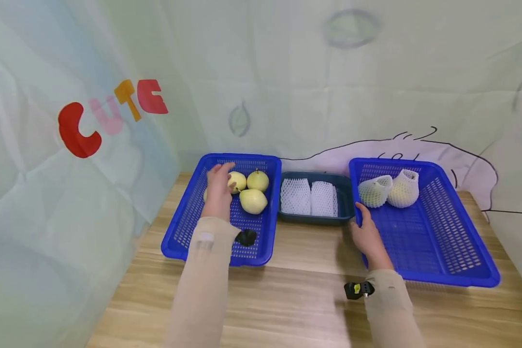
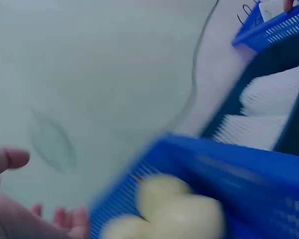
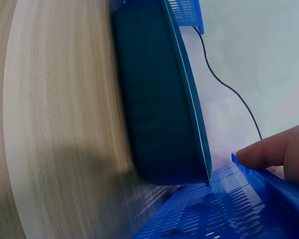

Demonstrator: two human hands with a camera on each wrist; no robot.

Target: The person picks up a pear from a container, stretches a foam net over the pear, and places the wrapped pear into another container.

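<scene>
Wood-grain table [image 1: 304, 275] beneath blue baskets [image 1: 271, 217], pale backdrop [image 1: 282, 92]

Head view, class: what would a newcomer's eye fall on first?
Probably two bright blue plastic baskets on the wood-grain table, either side of a rectangular dark teal tray. The left basket holds round, pale yellow-green fruits, the right basket two fruits in white foam nets toward its back. The red, pink and orange letters CUTE stand out on the left backdrop.

Bare yellow-grn pears [image 1: 253, 202] clustered twd back of L blue bskt [image 1: 271, 217], 2 net-sleeved ones [image 1: 403, 191] in R bskt [image 1: 411, 246].
</scene>
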